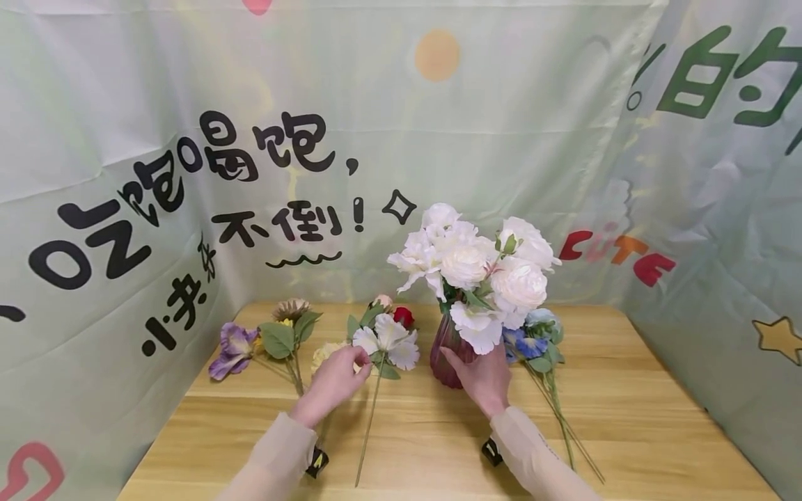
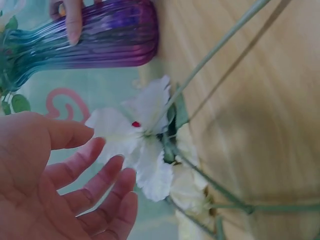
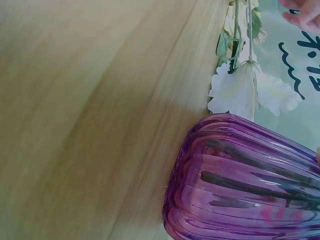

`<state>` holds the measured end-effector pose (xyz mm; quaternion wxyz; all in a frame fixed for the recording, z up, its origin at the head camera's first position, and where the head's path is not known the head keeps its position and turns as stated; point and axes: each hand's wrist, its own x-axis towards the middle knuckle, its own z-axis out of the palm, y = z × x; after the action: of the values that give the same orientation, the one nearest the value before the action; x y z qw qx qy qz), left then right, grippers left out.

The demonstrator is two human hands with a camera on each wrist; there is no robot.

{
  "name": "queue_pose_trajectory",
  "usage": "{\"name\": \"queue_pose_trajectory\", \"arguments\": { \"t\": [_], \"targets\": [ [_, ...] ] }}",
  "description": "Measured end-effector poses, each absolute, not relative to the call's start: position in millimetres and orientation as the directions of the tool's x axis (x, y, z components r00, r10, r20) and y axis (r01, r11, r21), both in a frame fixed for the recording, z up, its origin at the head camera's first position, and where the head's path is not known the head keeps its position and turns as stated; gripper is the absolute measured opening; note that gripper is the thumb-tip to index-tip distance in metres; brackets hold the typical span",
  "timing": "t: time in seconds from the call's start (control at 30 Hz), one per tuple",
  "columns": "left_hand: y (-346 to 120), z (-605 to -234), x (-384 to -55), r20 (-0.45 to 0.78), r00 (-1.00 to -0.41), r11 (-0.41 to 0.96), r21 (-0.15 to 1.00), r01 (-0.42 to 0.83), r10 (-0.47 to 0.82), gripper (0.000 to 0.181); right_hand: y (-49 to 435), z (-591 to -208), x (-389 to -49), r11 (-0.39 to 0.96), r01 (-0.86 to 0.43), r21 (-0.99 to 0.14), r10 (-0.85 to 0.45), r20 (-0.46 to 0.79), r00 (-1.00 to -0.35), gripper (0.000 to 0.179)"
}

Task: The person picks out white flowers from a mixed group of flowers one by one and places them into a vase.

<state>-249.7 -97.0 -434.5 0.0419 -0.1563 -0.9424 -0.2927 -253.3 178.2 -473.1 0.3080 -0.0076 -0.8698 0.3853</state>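
Note:
My right hand (image 1: 485,379) grips a ribbed purple glass vase (image 1: 442,358), thumb at its front. The vase stands upright on the table, and white flowers (image 1: 466,261) with green leaves fill its mouth. Dark stems (image 3: 240,185) show through the glass in the right wrist view. My left hand (image 1: 335,384) hovers beside a single white flower (image 1: 390,341) whose long green stem points toward me. In the left wrist view, the fingers (image 2: 97,192) are loosely spread with nothing between them, just beside the petals of the white flower (image 2: 150,135).
On the wooden table (image 1: 432,445), a purple flower (image 1: 233,351) and a brown flower (image 1: 291,308) lie at left. A red flower (image 1: 404,318) and a pale yellow one (image 1: 326,353) lie near the middle. Blue flowers (image 1: 532,344) lie right of the vase. Printed cloth (image 1: 501,104) hangs behind.

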Motion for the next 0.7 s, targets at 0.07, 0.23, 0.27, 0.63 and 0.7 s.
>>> {"name": "queue_pose_trajectory", "arguments": {
  "t": [0.07, 0.23, 0.27, 0.63, 0.7],
  "targets": [
    [-95, -438, -247, 0.147, -0.948, 0.780, 0.540, 0.317, 0.283, 0.004, 178, -473, -253, 0.698, -0.219, -0.682, 0.254, 0.522, -0.814, 0.080],
    [-89, -444, -246, 0.079, -0.945, 0.792, 0.526, 0.311, 0.318, 0.006, 178, -473, -253, 0.697, -0.203, -0.688, 0.266, 0.511, -0.818, 0.082],
    [-88, -445, -246, 0.065, -0.943, 0.793, 0.524, 0.310, 0.326, 0.008, 177, -473, -253, 0.697, -0.205, -0.687, 0.267, 0.514, -0.815, 0.083],
    [-80, -448, -246, -0.084, -0.937, 0.793, 0.562, 0.237, 0.340, 0.017, 176, -472, -253, 0.709, -0.213, -0.673, 0.264, 0.533, -0.804, 0.088],
    [-79, -449, -247, -0.091, -0.933, 0.785, 0.572, 0.238, 0.349, 0.018, 176, -472, -252, 0.707, -0.201, -0.679, 0.269, 0.519, -0.811, 0.089]
  ]
}}
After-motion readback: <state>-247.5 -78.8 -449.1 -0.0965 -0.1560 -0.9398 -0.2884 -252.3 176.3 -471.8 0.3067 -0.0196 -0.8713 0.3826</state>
